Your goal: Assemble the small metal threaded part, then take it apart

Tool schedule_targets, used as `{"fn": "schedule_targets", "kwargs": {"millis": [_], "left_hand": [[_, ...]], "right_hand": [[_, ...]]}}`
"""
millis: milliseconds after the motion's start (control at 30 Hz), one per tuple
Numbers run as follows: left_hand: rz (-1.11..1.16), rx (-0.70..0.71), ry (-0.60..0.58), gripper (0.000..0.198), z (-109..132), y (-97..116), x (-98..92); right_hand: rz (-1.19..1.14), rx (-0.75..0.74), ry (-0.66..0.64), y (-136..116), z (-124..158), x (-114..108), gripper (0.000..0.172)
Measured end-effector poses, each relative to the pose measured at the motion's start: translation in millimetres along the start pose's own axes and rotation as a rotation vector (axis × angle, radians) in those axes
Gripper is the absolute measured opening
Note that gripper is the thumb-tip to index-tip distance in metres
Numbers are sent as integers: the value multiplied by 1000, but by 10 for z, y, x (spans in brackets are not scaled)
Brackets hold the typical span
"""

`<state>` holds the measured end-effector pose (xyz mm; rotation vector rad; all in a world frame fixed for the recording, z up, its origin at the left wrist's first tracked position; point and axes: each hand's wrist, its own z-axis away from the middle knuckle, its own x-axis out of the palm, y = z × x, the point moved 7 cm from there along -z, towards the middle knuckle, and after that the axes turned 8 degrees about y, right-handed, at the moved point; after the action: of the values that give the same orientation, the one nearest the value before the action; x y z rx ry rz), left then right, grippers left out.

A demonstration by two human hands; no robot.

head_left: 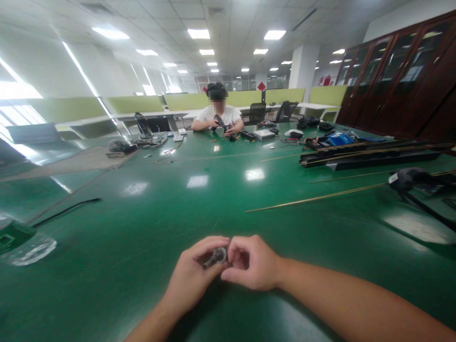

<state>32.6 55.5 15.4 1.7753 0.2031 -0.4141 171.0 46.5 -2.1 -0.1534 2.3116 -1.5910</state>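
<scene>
My left hand [192,280] and my right hand [251,263] meet low over the green table [142,266], near its front edge. Between their fingertips is a small metal bolt-like part [215,257], dark and threaded with a silvery round end. The left fingers curl round its threaded shaft. The right thumb and fingers pinch the round end. Both forearms come in from the bottom of the view.
Thin brass rods [313,197] lie across the table ahead right, with long black rails [370,156] behind them. A black cable [67,209] and a clear plastic item [21,242] lie left. A person [218,116] works at the far side among small parts.
</scene>
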Motion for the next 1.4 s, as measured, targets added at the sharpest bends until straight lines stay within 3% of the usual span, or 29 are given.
{"fn": "schedule_targets", "kwargs": {"millis": [233,567,800,1000,1167,1400], "left_hand": [[-66,64,25,22,-2,41,-7],[44,-123,6,33,12,-80,20],[46,-146,41,35,-10,-164,-32],[-104,-39,152,29,-33,-107,-145],[-183,59,125,20,-21,-4,-120],[-283,187,74,19,-6,96,-82]], "right_hand": [[46,-2,-5,27,1,5,25],[31,20,-11,15,5,-15,26],[29,7,0,-14,7,-25,27],[100,89,73,63,-20,-57,29],[135,73,100,67,-26,-67,26],[143,35,149,57,-27,-122,38]]}}
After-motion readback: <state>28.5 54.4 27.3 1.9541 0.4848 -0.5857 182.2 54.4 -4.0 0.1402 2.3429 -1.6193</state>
